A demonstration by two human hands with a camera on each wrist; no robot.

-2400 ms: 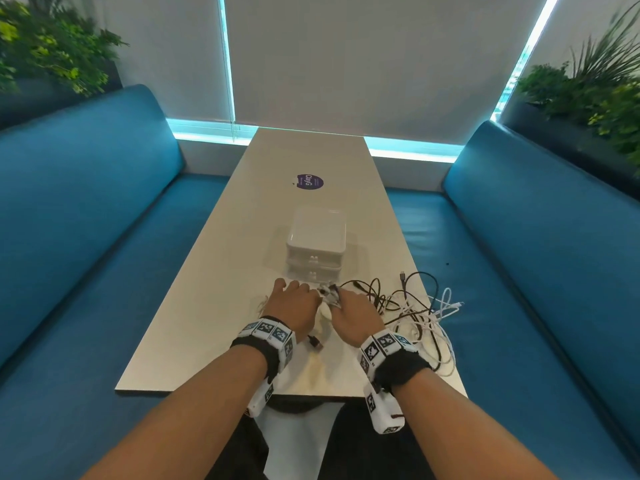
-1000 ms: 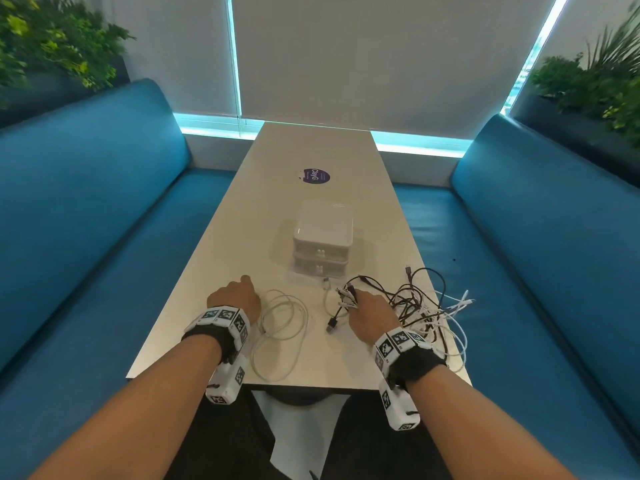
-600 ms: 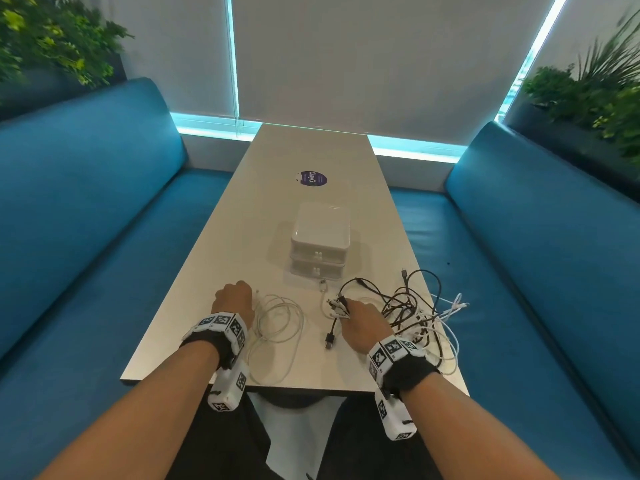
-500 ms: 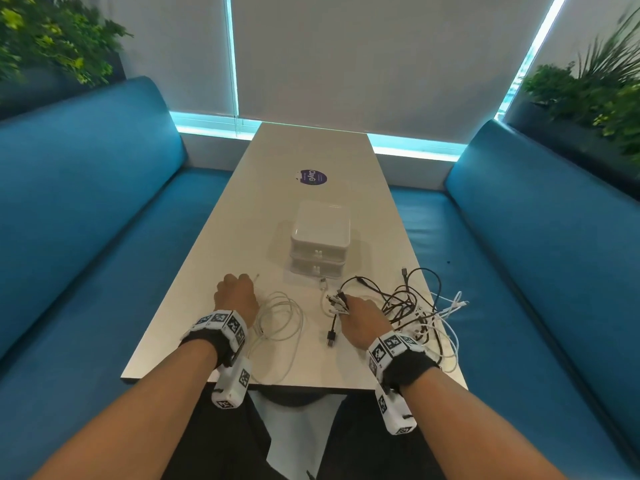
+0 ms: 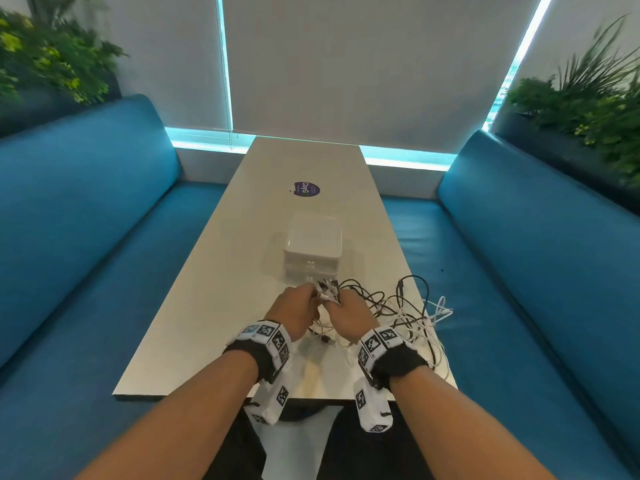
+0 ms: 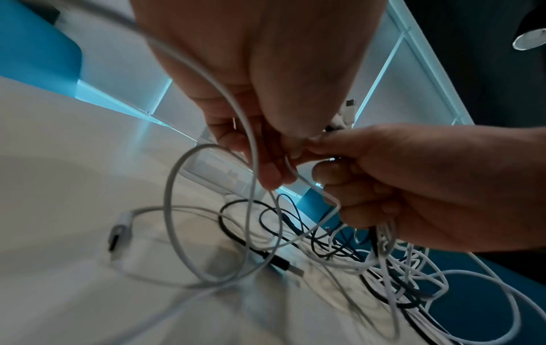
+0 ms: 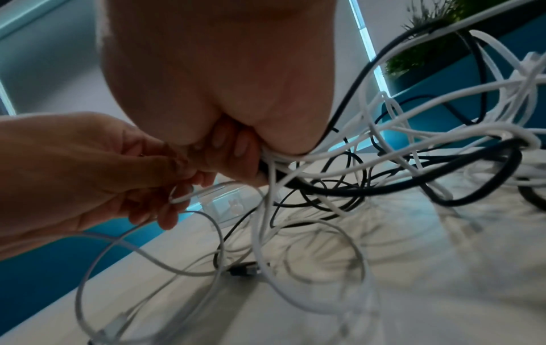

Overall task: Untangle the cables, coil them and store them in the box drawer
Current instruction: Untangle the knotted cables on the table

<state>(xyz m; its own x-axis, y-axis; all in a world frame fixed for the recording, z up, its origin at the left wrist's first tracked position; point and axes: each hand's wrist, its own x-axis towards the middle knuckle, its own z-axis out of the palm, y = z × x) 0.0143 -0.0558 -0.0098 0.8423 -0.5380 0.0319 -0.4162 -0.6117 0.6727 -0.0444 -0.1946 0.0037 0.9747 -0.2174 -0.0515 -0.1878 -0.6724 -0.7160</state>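
Note:
My left hand (image 5: 309,295) and right hand (image 5: 335,301) meet just in front of the white box drawer (image 5: 313,252), whose drawers look closed. The right hand (image 7: 260,163) grips a bunch of black and white cable ends (image 5: 327,289), from which a tangle of cables (image 5: 408,311) trails to the right over the table. The left hand (image 6: 267,170) pinches a white cable (image 6: 172,205) right beside the right hand (image 6: 413,186). That cable hangs in loose loops to the table, its plug (image 6: 118,233) lying there. A black plug (image 6: 288,265) lies under the hands.
The long pale table (image 5: 221,278) runs away from me, with a purple sticker (image 5: 306,188) beyond the box. Blue benches (image 5: 86,237) flank both sides. Some of the tangle lies near the table's right edge (image 5: 436,344). Planters stand behind the benches.
My left hand, which was out on the left with the white cable's loops, has come back to the right hand. The right hand has kept its hold on the cable ends.

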